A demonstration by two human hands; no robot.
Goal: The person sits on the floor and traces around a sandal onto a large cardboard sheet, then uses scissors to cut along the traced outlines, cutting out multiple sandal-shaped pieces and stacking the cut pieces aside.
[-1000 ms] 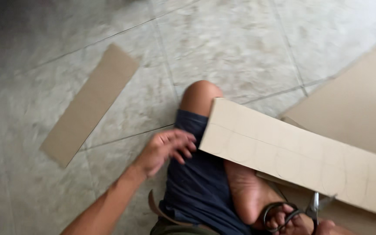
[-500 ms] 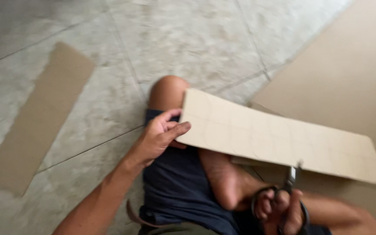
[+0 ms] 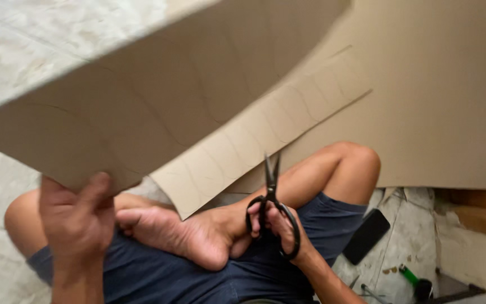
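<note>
Cardboard sheet [image 3: 142, 101] gripped by left hand [image 3: 77, 217]; right hand [image 3: 279, 228] holds scissors [image 3: 270, 197]

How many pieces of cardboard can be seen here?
3: a marked sheet lifted by the left hand, a strip beneath it, a large sheet behind. More may be hidden.

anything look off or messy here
Slightly. A dark phone lies on the tiled floor by the knee, beside a green lighter and small scraps. The cardboard sheet bends in the left hand.
</note>
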